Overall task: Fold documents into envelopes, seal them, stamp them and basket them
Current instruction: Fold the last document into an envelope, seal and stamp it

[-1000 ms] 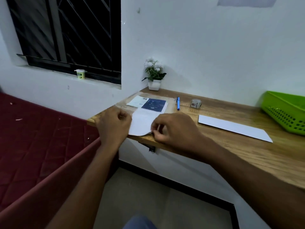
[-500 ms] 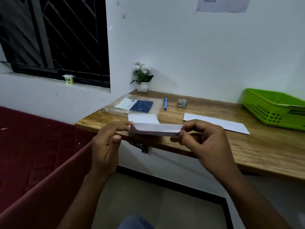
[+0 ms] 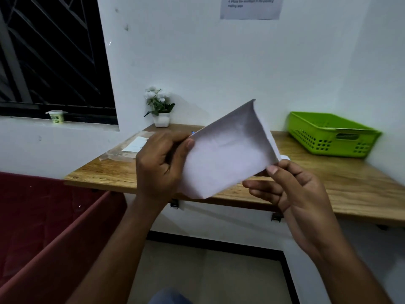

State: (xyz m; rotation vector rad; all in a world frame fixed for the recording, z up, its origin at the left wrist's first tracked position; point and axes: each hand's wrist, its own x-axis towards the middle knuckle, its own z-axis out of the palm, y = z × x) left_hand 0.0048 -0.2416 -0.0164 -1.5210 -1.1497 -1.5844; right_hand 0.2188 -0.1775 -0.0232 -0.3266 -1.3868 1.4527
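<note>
I hold a folded white document [image 3: 228, 154] up in front of me, above the near edge of the wooden desk [image 3: 350, 185]. My left hand [image 3: 162, 165] grips its left end, thumb on the front face. My right hand [image 3: 289, 189] pinches its lower right corner between thumb and fingers. The paper tilts up to the right and its top flap curls open. A small corner of the white envelope [image 3: 285, 157] shows on the desk behind the paper. The green basket [image 3: 328, 134] stands at the back right of the desk.
A clear plastic sleeve with stamp sheets [image 3: 129, 148] lies on the desk's left part. A potted white flower [image 3: 160, 110] stands against the wall. A red mattress [image 3: 39, 216] lies to the left below the desk. A small cup [image 3: 55, 116] sits on the window sill.
The folded document went from pressed flat on the desk to lifted in both hands, then raised higher and tilted up to the right. The view moved closer to the desk.
</note>
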